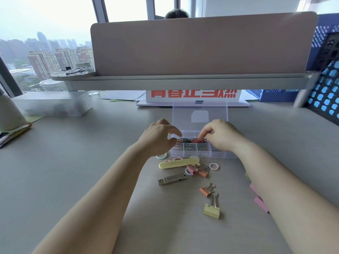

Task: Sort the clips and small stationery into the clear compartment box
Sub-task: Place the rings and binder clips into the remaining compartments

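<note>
Mid-desk [73,162], just in front of a white sign [194,97] with red lettering: a clear compartment box [201,154]. Transparent plastic, shallow, divided by thin walls into small squarish cells. Hinged lid [216,110] raised at the back, with a pale label showing through it.

Held just above the front row of cells: a tangled clump of paper clips [190,140] (red, blue, green and yellow wire, all knotted together). Pinched at its left end between the curled thumb and forefinger of the left hand [157,138]. Pinched at its right end by the right hand [222,136], forefinger and thumb bent down onto the wire, other fingers tucked in. A few more clips visible through the front wall, lying in the front cells, too blurred to tell their colours.

Loose on the desk, nearer than the box:
- a teal ring [162,156] partly under the left wrist
- a yellow utility cutter [176,164] lying flat
- pink binder clips [199,170] touching the cutter's right end
- a pink ring [214,166] just beside them
- a metal USB flash drive [172,179]
- an orange binder clip [206,190], and touching it a yellow binder clip [212,208]
- pink sticky notes [260,200], half hidden by the right forearm
</note>
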Demonstrator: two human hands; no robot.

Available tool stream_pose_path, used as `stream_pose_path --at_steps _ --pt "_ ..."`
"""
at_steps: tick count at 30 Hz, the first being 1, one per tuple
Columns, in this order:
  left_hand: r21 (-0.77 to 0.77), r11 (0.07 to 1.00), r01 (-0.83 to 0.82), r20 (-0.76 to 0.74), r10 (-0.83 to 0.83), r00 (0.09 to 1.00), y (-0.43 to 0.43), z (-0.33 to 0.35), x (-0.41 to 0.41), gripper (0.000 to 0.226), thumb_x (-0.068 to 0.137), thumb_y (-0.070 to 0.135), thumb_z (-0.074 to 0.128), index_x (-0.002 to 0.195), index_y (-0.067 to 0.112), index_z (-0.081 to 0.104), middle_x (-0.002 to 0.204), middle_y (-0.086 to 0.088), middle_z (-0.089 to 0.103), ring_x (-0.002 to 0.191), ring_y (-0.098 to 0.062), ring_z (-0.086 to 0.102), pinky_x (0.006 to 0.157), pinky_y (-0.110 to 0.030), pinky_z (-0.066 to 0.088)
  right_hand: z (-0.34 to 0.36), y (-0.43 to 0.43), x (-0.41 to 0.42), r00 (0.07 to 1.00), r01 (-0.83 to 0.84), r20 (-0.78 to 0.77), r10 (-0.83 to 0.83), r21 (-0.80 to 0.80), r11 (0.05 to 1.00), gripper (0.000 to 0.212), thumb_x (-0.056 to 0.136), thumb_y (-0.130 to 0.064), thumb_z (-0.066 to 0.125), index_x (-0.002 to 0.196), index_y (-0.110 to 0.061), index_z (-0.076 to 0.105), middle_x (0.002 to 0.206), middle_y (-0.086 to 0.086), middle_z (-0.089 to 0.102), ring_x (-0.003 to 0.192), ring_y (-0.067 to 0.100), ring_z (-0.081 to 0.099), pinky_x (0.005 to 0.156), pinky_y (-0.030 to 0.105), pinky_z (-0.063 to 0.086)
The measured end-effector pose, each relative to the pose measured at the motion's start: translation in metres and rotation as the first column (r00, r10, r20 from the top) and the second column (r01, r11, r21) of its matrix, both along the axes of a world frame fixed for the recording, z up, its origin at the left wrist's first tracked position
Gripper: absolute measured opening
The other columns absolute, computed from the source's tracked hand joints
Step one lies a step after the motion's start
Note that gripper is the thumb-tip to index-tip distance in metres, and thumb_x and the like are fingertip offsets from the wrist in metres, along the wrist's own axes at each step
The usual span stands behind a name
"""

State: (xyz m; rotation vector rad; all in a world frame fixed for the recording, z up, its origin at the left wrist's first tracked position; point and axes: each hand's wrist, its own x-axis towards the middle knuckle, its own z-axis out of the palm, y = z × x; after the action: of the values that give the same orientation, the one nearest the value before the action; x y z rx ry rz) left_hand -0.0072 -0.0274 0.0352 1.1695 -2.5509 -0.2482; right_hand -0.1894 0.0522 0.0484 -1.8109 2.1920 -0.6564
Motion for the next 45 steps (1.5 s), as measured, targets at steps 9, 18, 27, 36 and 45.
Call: stream_pose_path --at_steps 9,18,27,36,45 --pt "-0.019 0.999 0.037 0.035 -0.036 0.999 -0.002 -0.004 0.0 0.032 0.094 0.032 0.052 0.124 0.041 0.057 0.119 0.002 0.05 0.113 -0.019 0.045 0.087 -0.03 0.04 0.001 0.001 0.0 1.0 -0.014 0.014 0.014 0.0 1.0 0.037 0.092 -0.007 0.042 0.097 -0.025 0.074 0.12 -0.002 0.065 0.106 0.02 0.058 0.093 0.036 0.05" --pt "0.044 0.999 0.009 -0.113 -0.004 0.994 0.0 0.005 0.009 0.021 0.09 0.024 0.06 0.109 0.03 0.066 0.111 0.003 0.054 0.093 -0.015 0.056 0.087 -0.034 0.051 0.008 0.004 -0.001 0.997 -0.041 0.063 0.044 -0.049 0.998 0.026 0.089 -0.009 0.051 0.095 -0.021 0.074 0.098 -0.006 0.065 0.091 0.013 0.058 0.084 0.03 0.048" --pt "0.241 0.957 -0.161 -0.016 0.17 0.985 0.018 -0.015 0.043 0.017 0.083 0.036 0.062 0.099 0.033 0.067 0.103 0.007 0.057 0.085 -0.013 0.058 0.074 -0.023 0.043 0.003 0.041 0.002 0.994 -0.102 0.032 0.103 -0.046 0.994 0.008 0.082 -0.016 0.065 0.08 -0.023 0.067 0.08 -0.011 0.064 0.07 0.001 0.052 0.061 0.016 0.04" --pt "0.272 0.951 -0.15 -0.151 0.196 0.969 0.037 -0.015 0.044 0.014 0.08 0.02 0.066 0.087 0.029 0.058 0.08 0.01 0.059 0.074 -0.016 0.057 0.064 -0.026 0.046 -0.012 0.068 0.01 0.983 -0.087 -0.153 0.099 0.086 0.993 0.016 0.088 -0.023 0.063 0.102 -0.022 0.07 0.108 -0.003 0.064 0.1 0.017 0.059 0.089 0.032 0.048" --pt "0.283 0.957 -0.062 -0.262 0.139 0.955 0.045 -0.007 0.042 0.019 0.084 0.015 0.064 0.074 0.03 0.062 0.08 0.013 0.064 0.07 -0.014 0.058 0.062 -0.024 0.045 -0.012 0.069 0.008 0.994 -0.082 -0.059 0.089 0.117 0.99 0.01 0.086 -0.019 0.063 0.096 -0.021 0.064 0.094 -0.006 0.064 0.092 0.014 0.059 0.081 0.027 0.048"
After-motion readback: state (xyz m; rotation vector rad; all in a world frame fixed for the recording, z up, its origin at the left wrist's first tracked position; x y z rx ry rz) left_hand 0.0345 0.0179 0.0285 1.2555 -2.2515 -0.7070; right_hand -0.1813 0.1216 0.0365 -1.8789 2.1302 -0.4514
